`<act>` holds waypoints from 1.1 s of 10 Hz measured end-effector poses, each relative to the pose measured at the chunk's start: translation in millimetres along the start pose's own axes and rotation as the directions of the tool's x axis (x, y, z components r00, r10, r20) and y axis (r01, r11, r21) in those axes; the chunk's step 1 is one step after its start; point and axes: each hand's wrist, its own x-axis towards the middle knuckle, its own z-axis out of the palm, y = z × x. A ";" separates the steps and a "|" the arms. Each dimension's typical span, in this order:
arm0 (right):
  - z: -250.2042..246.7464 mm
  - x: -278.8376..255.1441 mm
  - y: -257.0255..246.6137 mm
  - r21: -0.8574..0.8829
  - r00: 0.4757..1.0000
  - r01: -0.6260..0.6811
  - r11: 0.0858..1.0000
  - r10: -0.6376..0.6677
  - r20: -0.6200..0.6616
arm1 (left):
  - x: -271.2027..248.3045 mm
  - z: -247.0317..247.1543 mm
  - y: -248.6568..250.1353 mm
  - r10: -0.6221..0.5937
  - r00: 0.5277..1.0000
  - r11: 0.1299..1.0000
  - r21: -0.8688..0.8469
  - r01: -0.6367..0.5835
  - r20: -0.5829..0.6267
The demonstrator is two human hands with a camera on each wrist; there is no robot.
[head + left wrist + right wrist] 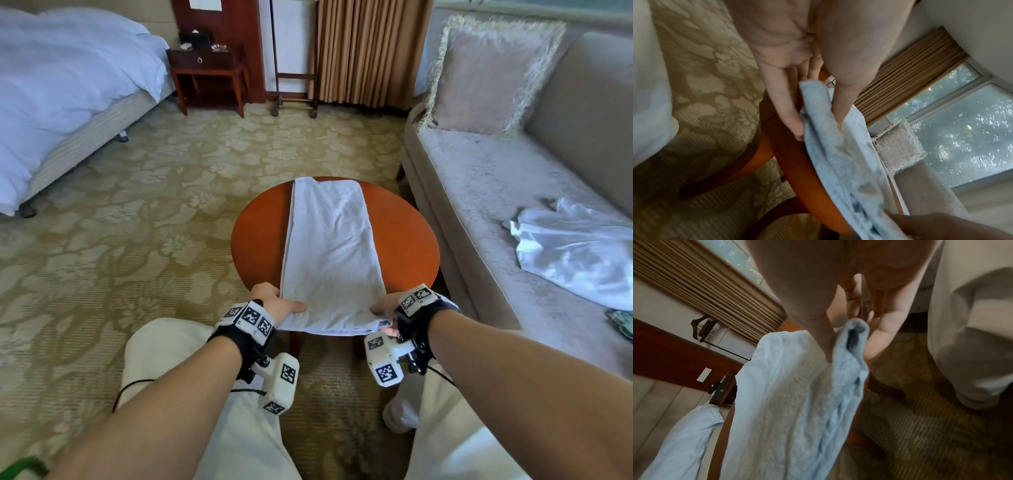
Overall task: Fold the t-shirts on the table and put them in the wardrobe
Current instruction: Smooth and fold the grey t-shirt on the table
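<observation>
A pale blue-white t-shirt (pixel 330 253) lies folded into a long strip across the round orange-brown table (pixel 260 236), its near end hanging over the front edge. My left hand (pixel 279 303) pinches the near left corner, thumb on top and fingers under the cloth (pixel 818 113). At the near right corner my right hand (pixel 385 308) pinches the cloth the same way (pixel 849 344). Another crumpled white garment (pixel 575 250) lies on the sofa to the right.
A grey sofa (pixel 479 192) with a fringed cushion (pixel 489 75) stands right of the table. A bed (pixel 68 89) is at the far left, a dark nightstand (pixel 209 75) and a luggage rack (pixel 294 85) at the back. My knees in pale trousers (pixel 239 428) are below the table.
</observation>
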 end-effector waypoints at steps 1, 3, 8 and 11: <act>0.1 -13.4 0.4 -0.138 0.998 -0.032 0.990 0.040 0.053 | -6.5 -6.7 -6.7 0.008 0.998 0.994 -0.113 -0.016 -0.066; -22.5 -53.0 -21.1 -0.297 0.995 0.067 0.952 -0.041 0.093 | -20.7 -34.3 14.5 0.102 0.994 0.879 -0.463 -0.110 -0.042; -85.2 -96.7 -50.3 0.715 0.906 0.216 0.665 -0.410 0.108 | -37.9 -83.4 63.6 0.435 0.898 0.591 -0.773 -0.232 0.062; -89.9 -59.6 -68.9 0.458 0.947 0.238 0.857 -0.309 0.087 | -6.4 -72.7 83.6 0.366 0.920 0.761 -0.524 -0.382 -0.140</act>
